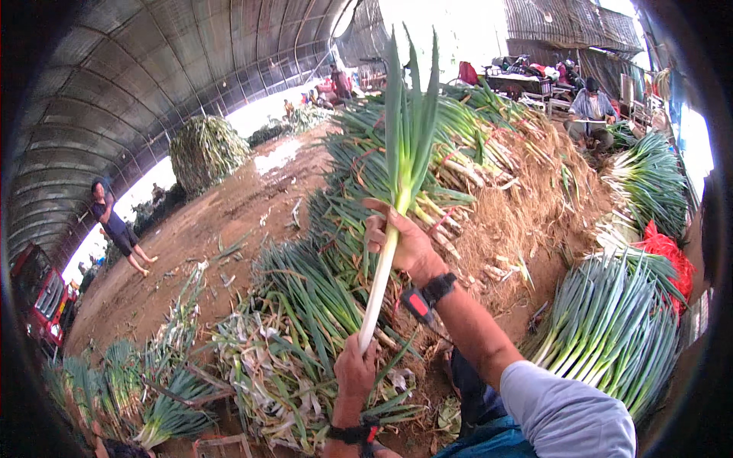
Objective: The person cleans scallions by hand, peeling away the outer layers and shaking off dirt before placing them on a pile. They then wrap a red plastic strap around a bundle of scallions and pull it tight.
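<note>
A single long leek (385,259) stands nearly upright before me, white at the lower shaft, with green leaves fanning at the top. Round its lower white end my left hand (356,372) is closed. Higher up, where white turns to green, my right hand (403,238) grips the shaft, thumb across it. Both wrists wear black bands with a red-and-black device. Behind the leek lies a big heap of leeks (366,164), many tied in bundles. Beneath my left hand is a pile of stripped leaves (282,374), pale and green mixed.
Clean leeks (611,328) lie stacked at my right beside red netting (663,259). More leek bundles (649,183) lie beyond, near a seated person (592,114). Far left, a person (118,221) stands on the dirt floor near a red vehicle (50,301). Loose leeks (172,404) lie at lower left.
</note>
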Available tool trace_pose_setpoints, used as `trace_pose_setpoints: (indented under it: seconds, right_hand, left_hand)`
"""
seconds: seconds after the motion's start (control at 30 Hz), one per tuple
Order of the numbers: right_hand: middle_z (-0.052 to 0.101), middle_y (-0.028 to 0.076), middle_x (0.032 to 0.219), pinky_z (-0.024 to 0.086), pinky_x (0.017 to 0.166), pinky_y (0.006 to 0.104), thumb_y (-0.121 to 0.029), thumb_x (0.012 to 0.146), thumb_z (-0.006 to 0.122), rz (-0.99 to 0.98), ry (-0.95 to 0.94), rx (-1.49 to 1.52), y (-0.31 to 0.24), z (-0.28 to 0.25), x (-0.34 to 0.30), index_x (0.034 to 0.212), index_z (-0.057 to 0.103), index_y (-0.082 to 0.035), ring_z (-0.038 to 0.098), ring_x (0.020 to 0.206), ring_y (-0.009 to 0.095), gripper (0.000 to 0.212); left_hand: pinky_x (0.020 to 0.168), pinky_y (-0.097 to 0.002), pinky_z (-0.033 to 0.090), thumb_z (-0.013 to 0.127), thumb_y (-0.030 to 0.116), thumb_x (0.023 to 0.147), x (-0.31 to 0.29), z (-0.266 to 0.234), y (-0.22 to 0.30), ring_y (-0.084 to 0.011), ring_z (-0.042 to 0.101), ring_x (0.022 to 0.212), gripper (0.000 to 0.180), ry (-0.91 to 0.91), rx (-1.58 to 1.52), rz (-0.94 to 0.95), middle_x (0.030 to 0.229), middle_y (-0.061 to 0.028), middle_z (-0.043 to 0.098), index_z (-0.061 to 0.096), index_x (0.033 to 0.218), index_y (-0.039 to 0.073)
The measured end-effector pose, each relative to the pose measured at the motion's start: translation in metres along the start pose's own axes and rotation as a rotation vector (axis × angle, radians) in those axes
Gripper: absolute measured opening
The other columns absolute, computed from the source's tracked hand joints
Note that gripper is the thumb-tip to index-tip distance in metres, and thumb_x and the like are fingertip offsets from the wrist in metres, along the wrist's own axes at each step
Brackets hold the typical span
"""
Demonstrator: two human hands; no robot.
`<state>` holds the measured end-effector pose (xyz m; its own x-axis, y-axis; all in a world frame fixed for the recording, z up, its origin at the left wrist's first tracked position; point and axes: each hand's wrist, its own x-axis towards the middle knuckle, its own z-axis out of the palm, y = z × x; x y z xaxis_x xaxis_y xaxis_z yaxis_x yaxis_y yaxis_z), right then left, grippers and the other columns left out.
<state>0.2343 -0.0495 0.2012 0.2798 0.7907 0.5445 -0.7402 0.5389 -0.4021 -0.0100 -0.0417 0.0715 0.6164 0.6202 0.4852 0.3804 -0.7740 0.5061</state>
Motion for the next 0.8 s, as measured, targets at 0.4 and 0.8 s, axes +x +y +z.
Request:
trace_pose_setpoints:
  seconds: [0.4, 0.8]
  right_hand:
    - [0.041, -0.006, 0.06, 0.034, 0.04, 0.0254, -0.016, 0.089, 0.066, 0.037, 0.43, -0.185, 0.017, -0.048, 0.011, 0.076, 0.045, -0.014, 0.038, 0.045, 0.008, 0.025]
    - [0.048, 0.004, 0.069, 0.038, 0.048, 0.0296, -0.02, 0.087, 0.061, 0.182, 0.255, -0.036, 0.011, -0.045, -0.021, 0.132, 0.045, -0.004, 0.044, 0.051, 0.013, 0.051]
  left_hand:
    - [0.067, -0.0518, 0.047, 0.055, 0.032, 0.094, -0.05, -0.057, -0.029, -0.0417, 0.063, 0.078, 0.028, -0.296, 0.072, -0.266, 0.082, -0.0211, 0.065, 0.056, 0.101, 0.005]
    - [0.074, -0.0465, 0.049, 0.057, 0.038, 0.09, -0.108, -0.081, -0.085, -0.0392, 0.063, 0.091, 0.042, -0.61, 0.36, -0.401, 0.095, -0.0222, 0.064, 0.059, 0.115, 0.004]
